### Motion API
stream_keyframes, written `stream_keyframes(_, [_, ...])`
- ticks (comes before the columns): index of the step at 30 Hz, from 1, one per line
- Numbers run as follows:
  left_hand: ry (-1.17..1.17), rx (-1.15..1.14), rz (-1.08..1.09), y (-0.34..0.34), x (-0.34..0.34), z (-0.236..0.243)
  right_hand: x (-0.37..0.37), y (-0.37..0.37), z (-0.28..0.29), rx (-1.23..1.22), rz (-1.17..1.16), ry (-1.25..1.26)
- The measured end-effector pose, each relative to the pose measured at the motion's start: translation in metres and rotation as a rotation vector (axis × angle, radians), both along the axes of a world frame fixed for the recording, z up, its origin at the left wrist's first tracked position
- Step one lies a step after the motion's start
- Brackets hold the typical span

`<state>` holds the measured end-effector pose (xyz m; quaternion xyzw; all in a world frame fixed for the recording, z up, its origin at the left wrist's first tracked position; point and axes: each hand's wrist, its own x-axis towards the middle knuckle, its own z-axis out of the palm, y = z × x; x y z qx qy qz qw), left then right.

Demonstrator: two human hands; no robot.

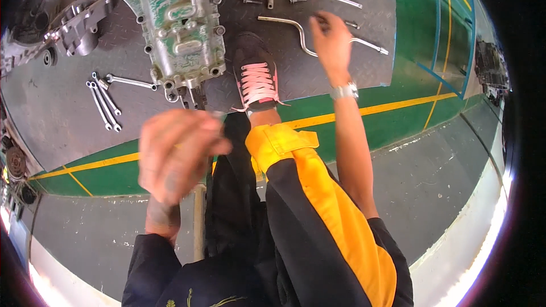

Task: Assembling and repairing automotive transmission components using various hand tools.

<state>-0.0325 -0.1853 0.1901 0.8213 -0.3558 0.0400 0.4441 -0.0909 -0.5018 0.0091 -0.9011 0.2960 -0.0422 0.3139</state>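
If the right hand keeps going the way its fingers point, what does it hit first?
Probably the bent metal rod lying on the mat: the right hand reaches down with its fingertips right at it, though contact is unclear.

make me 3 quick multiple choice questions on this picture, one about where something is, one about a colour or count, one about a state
1. Where does the right hand reach?
A. to the bent metal tube on the mat
B. to the wrenches
C. to the shoe

2. What colour are the laces of the shoe?
A. pink
B. blue
C. black

3. How does the left hand look?
A. flat on the floor
B. raised near the camera, blurred, fingers curled
C. resting on the metal housing

Answers:
1 A, its fingers are at the tube beside a small bolt.
2 A, the laces show pale pink.
3 B, it hangs blurred above the leg; whether it holds anything cannot be told.
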Motion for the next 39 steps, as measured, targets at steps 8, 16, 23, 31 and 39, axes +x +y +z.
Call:
stream_keyframes(8, [1.027, -0.356, 0.332, -0.160, 0.000, -0.167, 0.037, 0.012, -0.028, -0.242, 0.188, 0.078])
stream_keyframes(16, [0.337, -0.197, 0.238, -0.141, -0.025, -0.131, 0.033, 0.046, 0.067, 0.458, -0.153, -0.309])
stream_keyframes(23, [0.222, -0.127, 0.604, -0.001, -0.055, -0.074, 0.050, 0.170, 0.129, 0.785, 0.511, -0.395])
stream_keyframes(31, [0.308, -0.139, 0.553, 0.018, -0.014, -0.089, 0.061, 0.180, 0.094, 0.368, 0.822, -0.533])
stream_keyframes(39, [0.271, -0.079, 0.486, 0.025, -0.011, -0.092, 0.059, 0.173, 0.109, -0.021, 0.871, -0.452])
